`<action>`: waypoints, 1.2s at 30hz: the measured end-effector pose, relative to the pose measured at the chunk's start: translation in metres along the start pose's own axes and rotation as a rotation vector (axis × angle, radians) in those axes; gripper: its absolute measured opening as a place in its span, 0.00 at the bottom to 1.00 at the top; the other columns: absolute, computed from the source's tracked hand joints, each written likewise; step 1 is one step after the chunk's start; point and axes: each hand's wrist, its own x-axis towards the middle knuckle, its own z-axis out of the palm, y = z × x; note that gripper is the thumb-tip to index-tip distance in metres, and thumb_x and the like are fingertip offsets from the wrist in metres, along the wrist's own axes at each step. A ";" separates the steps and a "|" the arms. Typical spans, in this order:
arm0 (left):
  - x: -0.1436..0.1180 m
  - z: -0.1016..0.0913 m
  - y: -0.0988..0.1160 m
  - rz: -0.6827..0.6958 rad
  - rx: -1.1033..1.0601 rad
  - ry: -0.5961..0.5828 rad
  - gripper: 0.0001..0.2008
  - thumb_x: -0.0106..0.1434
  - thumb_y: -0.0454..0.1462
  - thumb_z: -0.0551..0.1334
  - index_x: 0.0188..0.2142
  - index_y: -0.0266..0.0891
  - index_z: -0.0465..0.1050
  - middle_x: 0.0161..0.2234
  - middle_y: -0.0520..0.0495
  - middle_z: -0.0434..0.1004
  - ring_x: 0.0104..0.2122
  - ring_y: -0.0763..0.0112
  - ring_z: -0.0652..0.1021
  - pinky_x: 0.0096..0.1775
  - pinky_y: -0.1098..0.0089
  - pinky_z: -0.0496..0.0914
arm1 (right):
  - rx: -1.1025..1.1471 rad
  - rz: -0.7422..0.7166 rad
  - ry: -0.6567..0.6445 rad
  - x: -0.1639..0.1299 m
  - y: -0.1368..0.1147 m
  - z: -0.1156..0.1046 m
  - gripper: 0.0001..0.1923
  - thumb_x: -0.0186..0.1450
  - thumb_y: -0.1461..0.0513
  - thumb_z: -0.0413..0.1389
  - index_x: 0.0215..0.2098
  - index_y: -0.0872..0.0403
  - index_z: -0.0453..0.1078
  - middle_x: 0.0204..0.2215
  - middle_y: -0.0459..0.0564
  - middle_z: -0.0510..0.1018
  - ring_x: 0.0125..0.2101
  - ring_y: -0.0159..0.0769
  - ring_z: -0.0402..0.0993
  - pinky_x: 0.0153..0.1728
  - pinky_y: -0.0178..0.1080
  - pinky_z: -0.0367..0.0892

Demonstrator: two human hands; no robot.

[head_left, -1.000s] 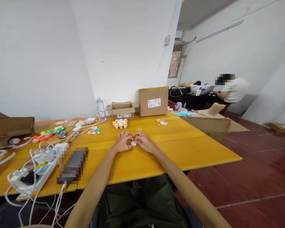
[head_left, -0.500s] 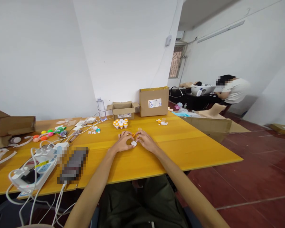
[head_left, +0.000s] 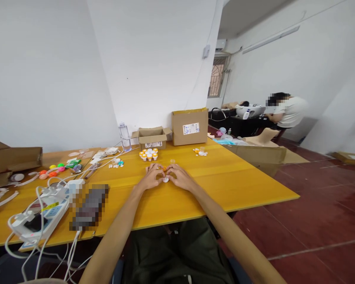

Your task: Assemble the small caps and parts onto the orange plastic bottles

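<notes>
A small round white disc [head_left: 165, 180] is pinched between my left hand [head_left: 152, 177] and my right hand [head_left: 180, 176], low over the yellow table [head_left: 225, 181]. The fingers of both hands are closed and meet at the disc; its fine detail is too small to make out. Just beyond the fingertips lies an orange ring-like piece [head_left: 165, 169], partly hidden by the hands. A clear cup-like piece [head_left: 173, 161] sits behind my right fingers. Farther back stands a cluster of several small containers with white and orange tops [head_left: 148, 154].
Behind the cluster are an open carton [head_left: 152, 138] and a closed carton [head_left: 189, 128]. Small white and orange parts [head_left: 200, 151] lie to the right. A clear bottle [head_left: 124, 138], power strip [head_left: 44, 221], cables and phone [head_left: 90, 207] occupy the left. Another person [head_left: 290, 110] sits far right.
My right fingers have shifted left and down onto the white disc, which now appears more tilted and more covered. The whole view has shifted slightly.
</notes>
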 end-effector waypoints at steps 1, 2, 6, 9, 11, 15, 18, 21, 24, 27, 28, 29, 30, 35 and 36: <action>0.000 0.000 0.000 -0.005 0.001 0.004 0.04 0.64 0.40 0.63 0.34 0.45 0.78 0.54 0.48 0.69 0.56 0.56 0.65 0.57 0.53 0.59 | -0.005 -0.002 -0.010 0.000 -0.002 0.000 0.02 0.64 0.64 0.60 0.35 0.50 0.73 0.43 0.51 0.77 0.47 0.41 0.73 0.49 0.45 0.68; 0.000 0.000 0.001 -0.010 0.000 0.006 0.04 0.63 0.40 0.63 0.34 0.45 0.78 0.53 0.48 0.69 0.56 0.56 0.65 0.57 0.53 0.59 | -0.011 -0.003 -0.021 0.000 -0.003 0.000 0.02 0.63 0.63 0.61 0.35 0.50 0.74 0.44 0.51 0.76 0.47 0.41 0.73 0.50 0.46 0.68; 0.000 0.001 0.002 -0.022 -0.002 0.000 0.03 0.62 0.37 0.64 0.34 0.45 0.77 0.53 0.48 0.68 0.56 0.57 0.65 0.57 0.54 0.59 | -0.033 -0.003 -0.056 -0.001 -0.006 0.000 0.05 0.62 0.60 0.64 0.36 0.50 0.75 0.45 0.51 0.76 0.48 0.43 0.71 0.50 0.47 0.67; 0.001 0.001 0.001 -0.032 -0.007 -0.010 0.03 0.61 0.36 0.64 0.35 0.45 0.77 0.53 0.48 0.68 0.56 0.56 0.65 0.57 0.54 0.59 | -0.027 -0.017 -0.068 -0.002 -0.005 0.000 0.04 0.62 0.60 0.64 0.36 0.49 0.76 0.44 0.51 0.76 0.48 0.43 0.71 0.50 0.47 0.67; 0.001 0.002 0.001 -0.031 -0.014 -0.012 0.03 0.62 0.37 0.63 0.35 0.45 0.77 0.52 0.48 0.69 0.55 0.56 0.65 0.57 0.53 0.59 | -0.018 -0.027 -0.072 -0.002 -0.004 0.000 0.04 0.62 0.59 0.65 0.36 0.49 0.76 0.44 0.51 0.76 0.48 0.44 0.71 0.50 0.48 0.67; 0.001 0.002 0.001 -0.020 -0.030 -0.014 0.04 0.62 0.38 0.63 0.36 0.46 0.77 0.53 0.47 0.69 0.55 0.55 0.64 0.58 0.52 0.58 | -0.021 -0.033 -0.064 -0.002 -0.002 0.001 0.06 0.60 0.59 0.66 0.35 0.49 0.76 0.44 0.51 0.76 0.47 0.43 0.71 0.50 0.47 0.67; 0.002 0.002 0.002 -0.023 -0.028 -0.021 0.03 0.62 0.37 0.63 0.35 0.45 0.77 0.53 0.46 0.68 0.55 0.55 0.64 0.58 0.52 0.57 | -0.022 -0.037 -0.064 -0.002 -0.002 0.001 0.06 0.60 0.59 0.66 0.34 0.50 0.75 0.44 0.51 0.76 0.47 0.43 0.71 0.49 0.47 0.67; 0.002 0.002 0.003 -0.024 -0.026 -0.029 0.04 0.63 0.37 0.63 0.34 0.44 0.77 0.53 0.46 0.68 0.55 0.55 0.64 0.58 0.52 0.58 | -0.008 -0.042 -0.071 -0.002 -0.003 0.000 0.05 0.61 0.60 0.65 0.33 0.50 0.75 0.44 0.51 0.76 0.47 0.43 0.71 0.49 0.47 0.67; 0.002 0.003 0.003 -0.018 -0.027 -0.028 0.05 0.64 0.35 0.61 0.34 0.44 0.77 0.52 0.46 0.68 0.55 0.56 0.64 0.57 0.53 0.58 | 0.004 -0.047 -0.069 -0.002 -0.003 0.000 0.05 0.62 0.59 0.65 0.33 0.50 0.75 0.44 0.51 0.76 0.47 0.43 0.71 0.49 0.47 0.67; 0.002 0.003 0.003 -0.004 -0.028 -0.035 0.06 0.64 0.34 0.61 0.33 0.44 0.77 0.52 0.47 0.68 0.55 0.57 0.64 0.57 0.53 0.57 | 0.009 -0.049 -0.067 -0.003 -0.003 0.000 0.05 0.62 0.59 0.65 0.34 0.50 0.75 0.44 0.51 0.76 0.47 0.43 0.71 0.49 0.47 0.68; 0.003 0.003 0.003 0.001 -0.027 -0.038 0.06 0.64 0.34 0.61 0.33 0.44 0.77 0.52 0.47 0.68 0.55 0.57 0.64 0.57 0.53 0.57 | 0.009 -0.049 -0.066 -0.003 -0.003 0.000 0.05 0.62 0.59 0.65 0.34 0.50 0.75 0.44 0.51 0.76 0.47 0.43 0.71 0.48 0.47 0.68; 0.003 0.003 0.003 0.006 -0.027 -0.038 0.06 0.64 0.34 0.61 0.33 0.44 0.77 0.52 0.47 0.68 0.55 0.57 0.64 0.57 0.53 0.57 | 0.008 -0.049 -0.066 -0.003 -0.002 0.000 0.05 0.62 0.59 0.65 0.34 0.50 0.75 0.44 0.52 0.76 0.47 0.43 0.71 0.48 0.47 0.68; 0.003 0.003 0.002 0.010 -0.028 -0.040 0.06 0.64 0.35 0.61 0.33 0.44 0.76 0.52 0.47 0.68 0.55 0.57 0.64 0.57 0.53 0.57 | 0.006 -0.049 -0.066 -0.003 -0.002 0.000 0.05 0.62 0.59 0.65 0.34 0.50 0.75 0.44 0.52 0.76 0.47 0.43 0.72 0.48 0.47 0.68; 0.004 0.005 -0.001 0.009 -0.042 -0.053 0.07 0.65 0.35 0.59 0.34 0.45 0.76 0.52 0.48 0.69 0.55 0.58 0.65 0.56 0.54 0.57 | 0.000 -0.053 -0.071 -0.003 -0.001 0.001 0.04 0.62 0.59 0.64 0.34 0.50 0.75 0.44 0.51 0.76 0.47 0.43 0.72 0.49 0.47 0.67; 0.004 0.005 -0.002 0.007 -0.043 -0.053 0.07 0.65 0.34 0.60 0.34 0.45 0.76 0.52 0.48 0.69 0.55 0.58 0.65 0.56 0.54 0.57 | -0.002 -0.054 -0.071 -0.003 -0.001 0.001 0.04 0.62 0.59 0.64 0.34 0.49 0.75 0.44 0.51 0.76 0.47 0.43 0.72 0.49 0.47 0.67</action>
